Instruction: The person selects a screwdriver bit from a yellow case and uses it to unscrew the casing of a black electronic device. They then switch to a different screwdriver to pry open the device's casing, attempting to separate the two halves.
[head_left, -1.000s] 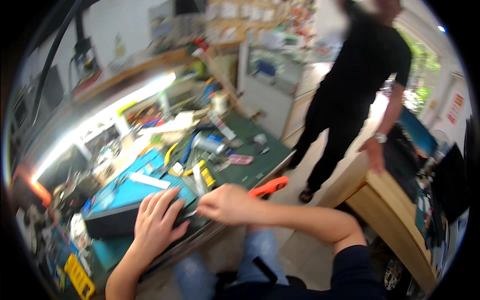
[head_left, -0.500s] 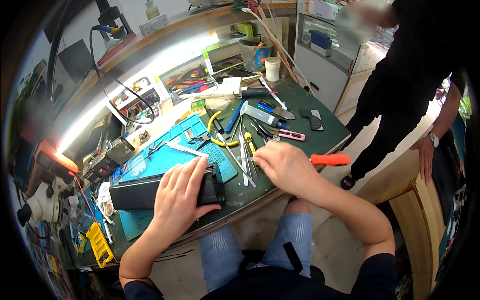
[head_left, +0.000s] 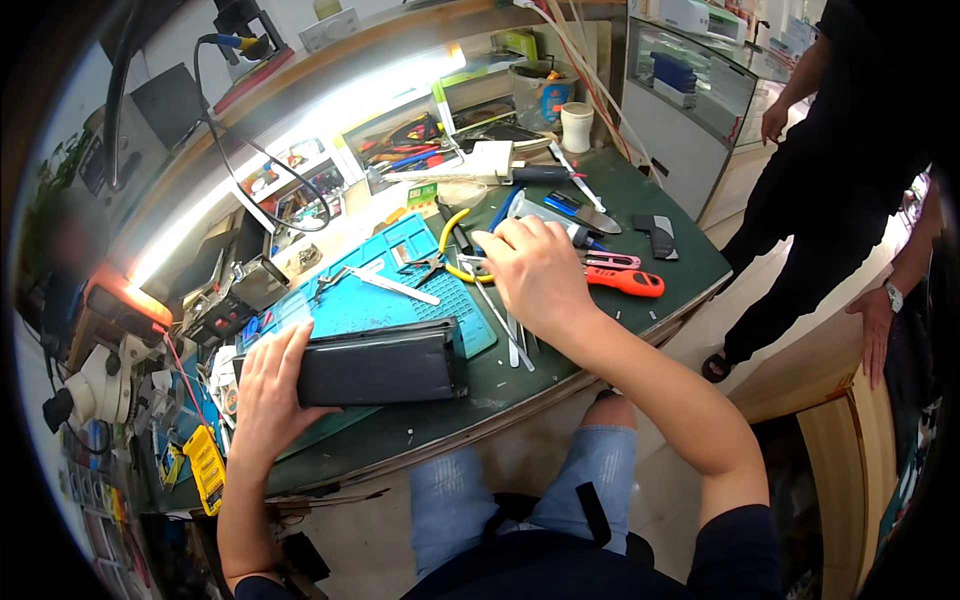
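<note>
A long black box-shaped device [head_left: 385, 365] lies near the front edge of the workbench, partly on a blue repair mat [head_left: 345, 300]. My left hand [head_left: 268, 390] grips its left end, fingers over the top and thumb on the near side. Beyond its right end, my right hand [head_left: 535, 275] is over a group of tools with its fingers curled; whatever they hold is hidden. A red-handled screwdriver [head_left: 628, 282] shows just right of that hand, beside a pink utility knife [head_left: 612, 260]. Yellow-handled pliers [head_left: 447, 250] and metal tweezers [head_left: 400, 287] lie to the left of it.
Further back are a large syringe [head_left: 530, 210], a spatula-like blade [head_left: 597, 218], a grey-black block [head_left: 657, 237] and a white jar [head_left: 576, 127]. A yellow bit case [head_left: 205, 470] stands at the left. Another person [head_left: 800, 230] stands beyond the bench's right side.
My left hand has slid to the device's left end. My right hand has moved up and left over the tools. The red screwdriver handle now appears lower, beside the pink knife.
</note>
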